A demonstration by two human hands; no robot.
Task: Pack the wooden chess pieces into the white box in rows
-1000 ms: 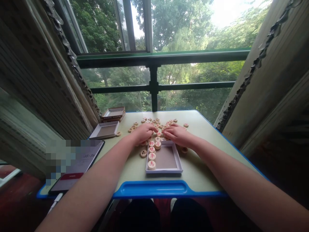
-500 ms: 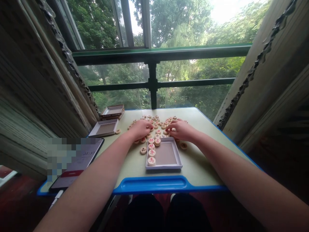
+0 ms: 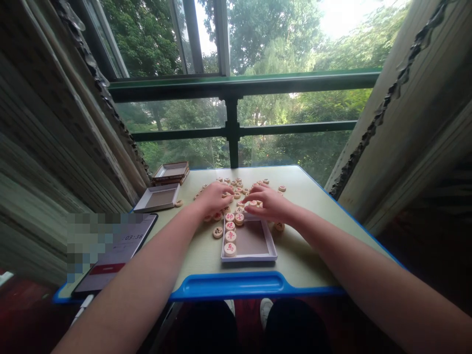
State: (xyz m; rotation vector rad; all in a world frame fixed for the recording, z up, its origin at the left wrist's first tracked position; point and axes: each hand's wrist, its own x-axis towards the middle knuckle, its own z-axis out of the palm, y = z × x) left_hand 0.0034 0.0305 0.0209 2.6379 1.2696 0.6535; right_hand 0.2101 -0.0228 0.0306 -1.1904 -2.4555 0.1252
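Over the left side of the loose xiangqi pieces (image 3: 237, 195) rests my left hand (image 3: 214, 199), its fingers partly curved but apart, with a piece visible in the gap between thumb and forefinger. My right hand (image 3: 271, 202) is spread above the far right corner of a shallow white box (image 3: 273, 253), fingers and thumb apart and close to red-marked pieces. Inside that box a column of round red-character pieces (image 3: 230, 237) lines the left wall, with a red-character piece (image 3: 239, 217) beside the top one. A dark-character piece (image 3: 218, 232) lies just left of the box.
A second white box (image 3: 158, 197) and a stack of brown-edged boxes (image 3: 171, 171) sit at the table's far left. A phone (image 3: 118, 255) with a cable lies at the left edge. The blue table rim (image 3: 236, 284) is nearest me; window and curtains stand beyond.
My right hand has moved left and nearer, so its fingers now reach over the box's far edge. My left hand stays nearly in place. The pieces in the box look the same.
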